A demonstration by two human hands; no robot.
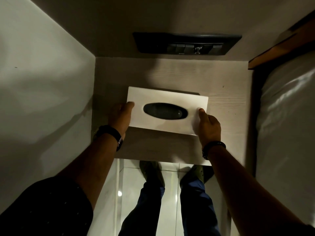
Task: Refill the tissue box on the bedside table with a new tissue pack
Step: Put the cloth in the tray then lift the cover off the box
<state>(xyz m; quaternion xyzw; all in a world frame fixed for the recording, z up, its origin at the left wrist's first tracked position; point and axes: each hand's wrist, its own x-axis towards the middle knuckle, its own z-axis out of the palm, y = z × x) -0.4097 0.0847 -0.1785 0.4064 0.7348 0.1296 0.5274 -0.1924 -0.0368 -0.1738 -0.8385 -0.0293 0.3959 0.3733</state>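
Pale wall (42, 82) on left, bed with glossy cover (286, 125) on right, boxing in light woodgrain bedside table (226, 103). Black switch panel (186, 43) on back wall above it. White tissue box (167, 97), dark oval slot up, over tabletop centre, possibly lifted slightly; dim, hard to tell. Left hand (119, 118) gripping left end, right hand (208, 127) gripping right end, thumbs on top. Dark bands on both wrists.

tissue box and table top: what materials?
White rectangular tissue box: looks like hard glossy plastic or lacquered wood, given smooth sheen and crisp edges; unclear which. Pale bedside table top: wood-grain laminate or veneer, matte, fine streaks visible.
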